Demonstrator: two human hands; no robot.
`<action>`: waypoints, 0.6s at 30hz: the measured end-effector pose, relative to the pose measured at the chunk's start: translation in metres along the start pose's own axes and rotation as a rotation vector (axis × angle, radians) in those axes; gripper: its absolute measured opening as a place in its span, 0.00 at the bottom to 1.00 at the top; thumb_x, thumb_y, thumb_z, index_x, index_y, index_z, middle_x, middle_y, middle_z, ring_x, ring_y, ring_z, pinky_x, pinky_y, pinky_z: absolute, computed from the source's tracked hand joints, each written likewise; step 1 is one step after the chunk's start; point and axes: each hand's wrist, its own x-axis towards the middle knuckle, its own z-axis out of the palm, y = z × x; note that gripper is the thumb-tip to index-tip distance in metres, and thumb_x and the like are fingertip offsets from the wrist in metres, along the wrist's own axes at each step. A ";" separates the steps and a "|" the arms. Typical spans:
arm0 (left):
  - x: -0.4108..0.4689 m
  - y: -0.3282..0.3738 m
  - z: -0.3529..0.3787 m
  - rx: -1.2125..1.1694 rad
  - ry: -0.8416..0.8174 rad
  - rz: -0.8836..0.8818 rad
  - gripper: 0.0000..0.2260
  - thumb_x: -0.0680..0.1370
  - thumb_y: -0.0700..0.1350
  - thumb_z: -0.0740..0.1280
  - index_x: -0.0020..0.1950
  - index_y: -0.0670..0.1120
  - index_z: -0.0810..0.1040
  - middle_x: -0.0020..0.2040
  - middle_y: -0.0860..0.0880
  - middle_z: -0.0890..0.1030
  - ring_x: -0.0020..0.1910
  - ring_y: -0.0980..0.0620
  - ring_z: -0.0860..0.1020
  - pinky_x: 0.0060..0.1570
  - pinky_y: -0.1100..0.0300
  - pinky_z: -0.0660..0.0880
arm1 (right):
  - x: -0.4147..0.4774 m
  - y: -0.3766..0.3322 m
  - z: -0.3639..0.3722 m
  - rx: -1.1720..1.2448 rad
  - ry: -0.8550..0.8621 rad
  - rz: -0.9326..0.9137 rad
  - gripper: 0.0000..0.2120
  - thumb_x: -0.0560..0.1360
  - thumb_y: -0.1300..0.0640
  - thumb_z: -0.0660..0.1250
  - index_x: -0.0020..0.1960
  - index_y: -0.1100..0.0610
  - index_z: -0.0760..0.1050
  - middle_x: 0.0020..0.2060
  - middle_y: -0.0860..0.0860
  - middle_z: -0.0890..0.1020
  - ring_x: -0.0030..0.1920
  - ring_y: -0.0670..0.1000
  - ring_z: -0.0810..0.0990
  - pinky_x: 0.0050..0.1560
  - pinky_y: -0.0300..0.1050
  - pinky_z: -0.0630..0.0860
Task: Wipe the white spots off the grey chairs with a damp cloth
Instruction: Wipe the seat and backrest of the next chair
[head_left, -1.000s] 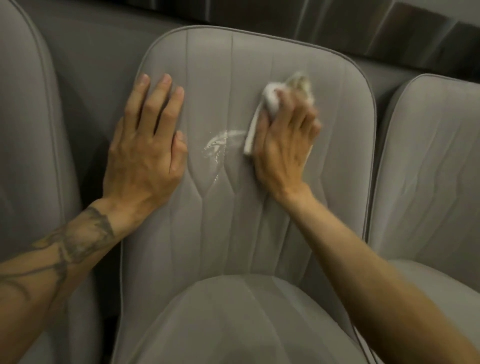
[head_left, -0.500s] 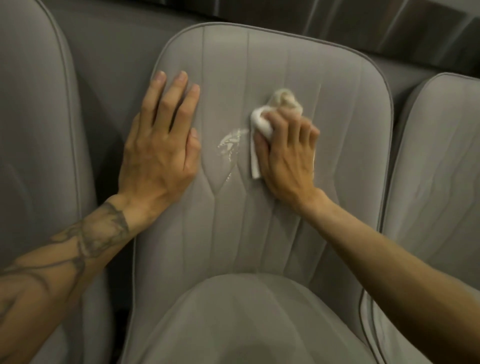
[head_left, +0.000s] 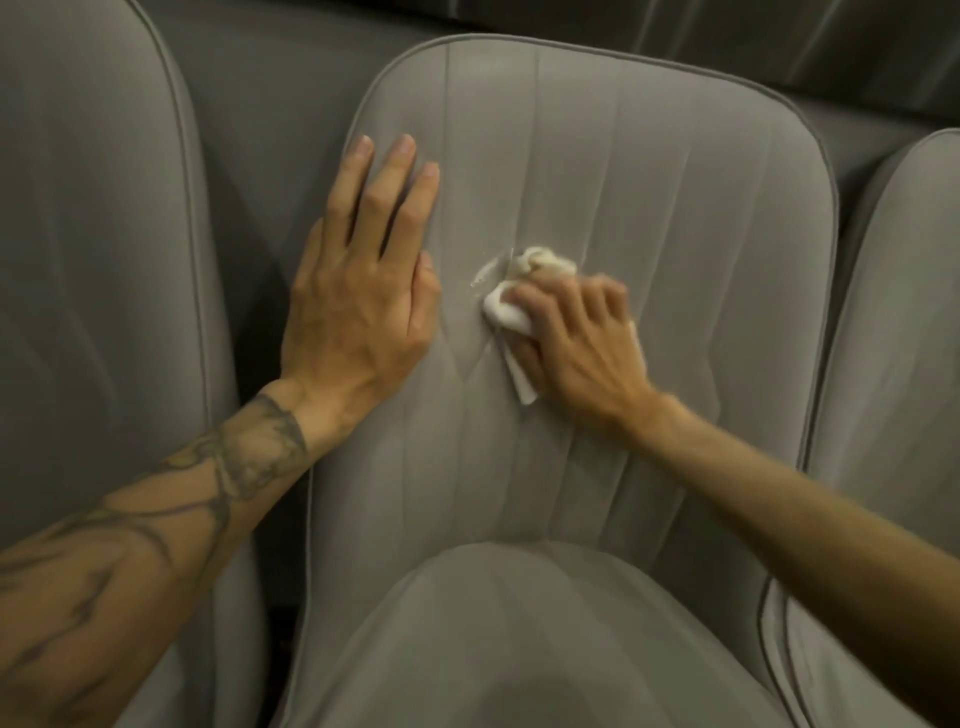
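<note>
- Left hand lies flat, fingers straight, on the middle grey chair backrest's left edge.
- White spot shows just left of the cloth.
- Right hand curls around the bunched cloth, pressing it against the backrest.

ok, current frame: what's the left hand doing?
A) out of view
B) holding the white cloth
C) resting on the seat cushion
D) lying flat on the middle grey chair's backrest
D: the left hand lies flat on the backrest of the middle grey upholstered chair, beside the smeared white spot; the crumpled white cloth is in the right hand.
</note>
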 end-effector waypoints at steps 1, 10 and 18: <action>0.000 0.000 0.000 -0.003 -0.001 0.003 0.26 0.85 0.44 0.56 0.84 0.44 0.61 0.85 0.44 0.60 0.85 0.41 0.55 0.80 0.49 0.64 | 0.014 0.013 -0.001 -0.015 0.025 0.022 0.15 0.84 0.49 0.60 0.68 0.52 0.68 0.65 0.56 0.75 0.58 0.59 0.72 0.59 0.53 0.65; -0.001 -0.002 0.001 -0.017 -0.004 0.007 0.27 0.84 0.42 0.57 0.84 0.43 0.61 0.84 0.44 0.60 0.85 0.41 0.55 0.80 0.49 0.63 | 0.025 -0.029 0.016 0.047 0.140 0.303 0.15 0.83 0.51 0.63 0.67 0.55 0.73 0.63 0.57 0.77 0.59 0.58 0.71 0.59 0.54 0.67; -0.001 -0.002 0.000 -0.025 -0.004 0.004 0.27 0.84 0.42 0.56 0.84 0.43 0.61 0.85 0.43 0.60 0.85 0.41 0.54 0.82 0.47 0.61 | 0.086 0.027 0.002 -0.083 0.268 0.396 0.12 0.84 0.47 0.59 0.66 0.49 0.68 0.64 0.54 0.75 0.58 0.55 0.71 0.57 0.51 0.64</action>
